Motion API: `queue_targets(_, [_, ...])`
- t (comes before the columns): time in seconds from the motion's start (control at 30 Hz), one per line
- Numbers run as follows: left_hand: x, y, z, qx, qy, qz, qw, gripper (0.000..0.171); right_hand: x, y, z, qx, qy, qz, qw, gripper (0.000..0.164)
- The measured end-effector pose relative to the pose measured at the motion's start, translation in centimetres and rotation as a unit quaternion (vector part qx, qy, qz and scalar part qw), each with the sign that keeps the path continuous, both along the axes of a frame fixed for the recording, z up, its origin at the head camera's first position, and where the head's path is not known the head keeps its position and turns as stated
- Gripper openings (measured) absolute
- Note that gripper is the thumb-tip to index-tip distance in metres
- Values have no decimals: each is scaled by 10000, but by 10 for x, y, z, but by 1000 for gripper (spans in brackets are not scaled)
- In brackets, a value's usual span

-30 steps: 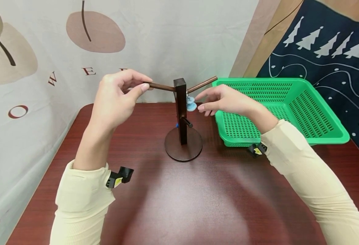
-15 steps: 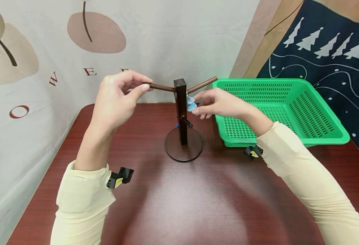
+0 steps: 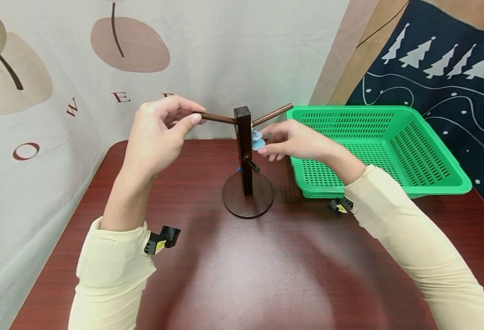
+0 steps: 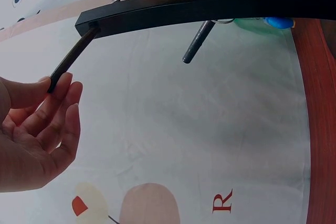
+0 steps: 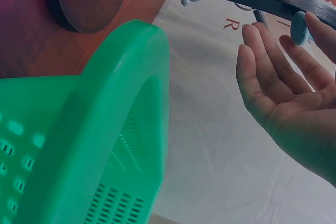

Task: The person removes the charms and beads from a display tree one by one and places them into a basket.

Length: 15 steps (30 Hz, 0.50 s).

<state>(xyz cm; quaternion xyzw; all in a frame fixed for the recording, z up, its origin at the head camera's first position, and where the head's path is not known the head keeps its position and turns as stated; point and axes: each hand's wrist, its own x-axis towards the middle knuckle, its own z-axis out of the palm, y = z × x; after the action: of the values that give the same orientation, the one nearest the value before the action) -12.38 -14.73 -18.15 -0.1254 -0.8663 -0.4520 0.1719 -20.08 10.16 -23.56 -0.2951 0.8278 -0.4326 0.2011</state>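
Note:
A dark brown wooden stand (image 3: 246, 146) with several pegs stands upright on its round base (image 3: 247, 201). My left hand (image 3: 155, 130) pinches the end of its upper left peg (image 3: 221, 118) between thumb and fingers. Below the upper right peg (image 3: 272, 114) hangs a light-blue keychain charm (image 3: 258, 144) on a metal ring. My right hand (image 3: 293, 140) pinches this charm between thumb and index finger; in the right wrist view the charm (image 5: 300, 29) shows between those two fingertips, the other fingers spread loosely. Behind the post, another keychain with a blue part (image 4: 279, 22) hangs lower down.
A green plastic basket (image 3: 436, 189) stands on the right of the reddish-brown table (image 3: 242, 275), close to the stand and under my right forearm. A printed cloth (image 3: 233, 55) hangs behind the table. A short peg (image 3: 253, 166) points toward me.
My right hand has moved left to the light-blue charm, and its thumb and index finger have closed on it. The left hand stays on the peg.

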Motion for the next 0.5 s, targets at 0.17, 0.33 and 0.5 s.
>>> queue_targets(0.17, [0,0,0,-15,-2,18,10000,13,0,0,-1,-27,34,35,10000,35])
queue_targets(0.33, [0,0,0,-21,-15,26,10000,13,0,0,0,-33,45,48,10000,36])
queue_targets(0.5, [1,1,1,-60,-5,32,10000,13,0,-1,0,-70,42,61,9999,35])
